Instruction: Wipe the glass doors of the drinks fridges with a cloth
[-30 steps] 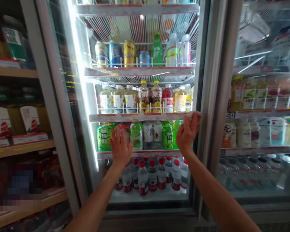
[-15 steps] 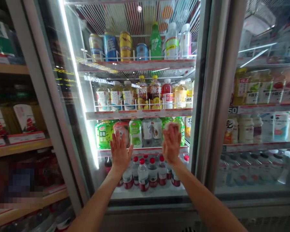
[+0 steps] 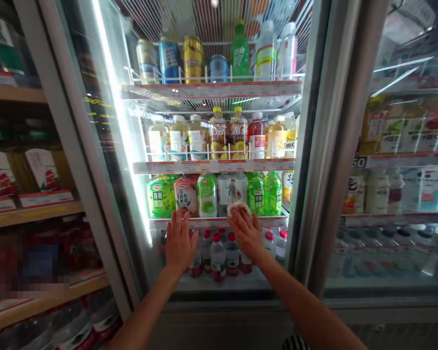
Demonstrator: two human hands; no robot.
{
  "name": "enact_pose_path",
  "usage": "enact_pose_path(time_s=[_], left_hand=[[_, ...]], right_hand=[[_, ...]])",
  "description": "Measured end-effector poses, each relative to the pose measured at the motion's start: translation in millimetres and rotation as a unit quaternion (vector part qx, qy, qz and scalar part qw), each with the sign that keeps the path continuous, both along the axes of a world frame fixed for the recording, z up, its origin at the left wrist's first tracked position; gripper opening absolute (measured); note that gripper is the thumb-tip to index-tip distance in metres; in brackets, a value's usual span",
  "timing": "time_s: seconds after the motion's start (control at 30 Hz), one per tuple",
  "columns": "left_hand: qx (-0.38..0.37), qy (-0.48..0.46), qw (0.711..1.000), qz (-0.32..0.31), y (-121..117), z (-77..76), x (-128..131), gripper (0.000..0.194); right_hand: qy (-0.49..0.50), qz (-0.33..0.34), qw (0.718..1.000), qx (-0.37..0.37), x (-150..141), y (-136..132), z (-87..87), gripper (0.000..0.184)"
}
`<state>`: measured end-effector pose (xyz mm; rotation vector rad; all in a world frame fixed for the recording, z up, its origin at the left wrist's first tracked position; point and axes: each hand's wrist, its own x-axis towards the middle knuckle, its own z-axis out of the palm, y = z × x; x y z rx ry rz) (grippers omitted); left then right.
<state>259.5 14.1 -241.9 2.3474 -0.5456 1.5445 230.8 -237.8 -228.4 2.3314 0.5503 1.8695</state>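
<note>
Both of my hands reach forward to the glass door of a lit drinks fridge (image 3: 211, 294). My left hand (image 3: 180, 243) lies flat with its fingers up and apart, seemingly against the glass, and holds nothing. Under the fingers of my right hand (image 3: 247, 238) is a pale pinkish cloth (image 3: 237, 209), pressed toward the glass at the height of the third shelf. Behind the glass, near the cloth, stand a clear bottle with an elephant on its label (image 3: 238, 187) and a green bottle (image 3: 256, 192). A red drink bottle (image 3: 186, 192) shows above my left hand.
A metal door frame (image 3: 336, 146) runs up on the right, with another drinks fridge (image 3: 401, 160) beyond it. Wooden shelves (image 3: 32, 214) with bottles stand at the left. Cans (image 3: 193, 61) and bottles fill the upper fridge shelves; red-capped bottles (image 3: 218, 257) stand at the bottom.
My right hand has moved left and slightly down across the glass with the cloth. My left hand stays nearly in place, and the view has shifted a little.
</note>
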Motion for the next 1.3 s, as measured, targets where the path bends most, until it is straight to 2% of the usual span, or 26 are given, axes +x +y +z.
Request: enact_pose_path(time_s=[0.03,0.07,0.17,0.23,0.27,0.33,0.4,0.43,0.47,0.5,0.57,0.6,0.63,0.67,0.73,0.8,0.83,0.87,0.97,1.0,1.07,1.13,1.17,1.23,1.3], left_hand=[[-0.008,0.005,1.000,0.006,2,-0.1,0,0.069],[-0.018,0.012,1.000,0.011,5,-0.6,0,0.068],[-0.029,0.021,0.999,0.017,8,-4.3,-2,0.068],[-0.008,0.019,1.000,0.007,4,-7.0,-4,0.067],[0.005,0.017,1.000,0.002,1,-7.8,-5,0.066],[0.023,0.017,1.000,-0.004,-2,-7.8,-6,0.064],[0.022,0.020,1.000,-0.002,2,-6.2,-6,0.063],[0.013,0.023,1.000,0.005,7,-5.2,-5,0.063],[-0.001,0.027,1.000,0.013,13,-4.2,-4,0.062],[-0.018,0.031,0.999,0.022,19,-3.6,-3,0.062],[-0.043,0.042,0.998,0.036,28,-3.7,-1,0.061],[-0.044,0.047,0.997,0.036,31,-4.4,-1,0.060],[-0.035,0.051,0.998,0.031,33,-5.6,-2,0.059],[-0.020,0.053,0.998,0.022,34,-7.1,-2,0.057],[0.006,0.053,0.999,0.010,36,-10.7,-4,0.056],[0.006,0.054,0.998,0.022,43,-14.4,-4,0.056],[-0.003,0.056,0.998,0.037,49,-16.1,-3,0.057],[-0.017,0.060,0.997,0.054,57,-17.5,-2,0.058],[-0.056,0.074,0.991,0.091,81,-20.1,2,0.060],[-0.065,0.076,0.990,0.096,88,-20.3,3,0.061],[-0.071,0.078,0.989,0.100,99,-19.5,4,0.060],[-0.066,0.078,0.989,0.103,107,-17.5,4,0.059],[-0.065,0.077,0.989,0.106,111,-16.2,3,0.059],[-0.064,0.075,0.988,0.117,120,-13.1,2,0.059],[-0.072,0.074,0.986,0.132,131,-9.6,1,0.059]], right_hand=[[0.000,-0.004,1.000,-0.008,-1,-5,1.3,0.062],[-0.019,-0.019,0.999,0.020,-1,-13,4.2,0.062],[-0.109,-0.067,0.975,0.181,-1,-39,13.4,0.062],[-0.116,-0.061,0.969,0.209,2,-33,12.7,0.062],[-0.095,-0.047,0.977,0.186,4,-22,10.1,0.061],[-0.040,-0.010,0.996,0.082,7,6,4.5,0.058],[0.000,0.019,0.999,-0.033,9,25,5.4,0.055],[0.007,0.023,0.998,-0.060,10,28,9.7,0.054],[0.001,0.019,0.998,-0.053,10,26,16.1,0.055],[-0.015,0.009,1.000,-0.015,11,22,23.6,0.057],[-0.058,-0.012,0.993,0.103,14,15,36.4,0.062],[-0.070,-0.010,0.988,0.138,16,15,39.1,0.063],[-0.068,0.002,0.988,0.135,17,19,38.5,0.063],[-0.054,0.023,0.994,0.092,18,26,34.9,0.062],[-0.013,0.084,0.993,-0.080,19,46,24.3,0.058],[0.017,0.130,0.965,-0.229,21,64,19.4,0.052],[0.026,0.135,0.957,-0.255,23,71,21.6,0.050],[0.033,0.126,0.962,-0.241,25,77,26.7,0.050],[0.040,0.068,0.992,-0.097,32,88,44.2,0.051],[0.038,0.066,0.993,-0.085,34,93,45.7,0.051],[0.041,0.102,0.982,-0.154,37,104,39.4,0.047],[0.052,0.156,0.950,-0.266,39,118,28.4,0.042],[0.058,0.173,0.937,-0.297,40,126,25.1,0.040],[0.069,0.177,0.937,-0.292,44,142,26.7,0.042],[0.071,0.153,0.959,-0.227,49,156,34.8,0.047]])
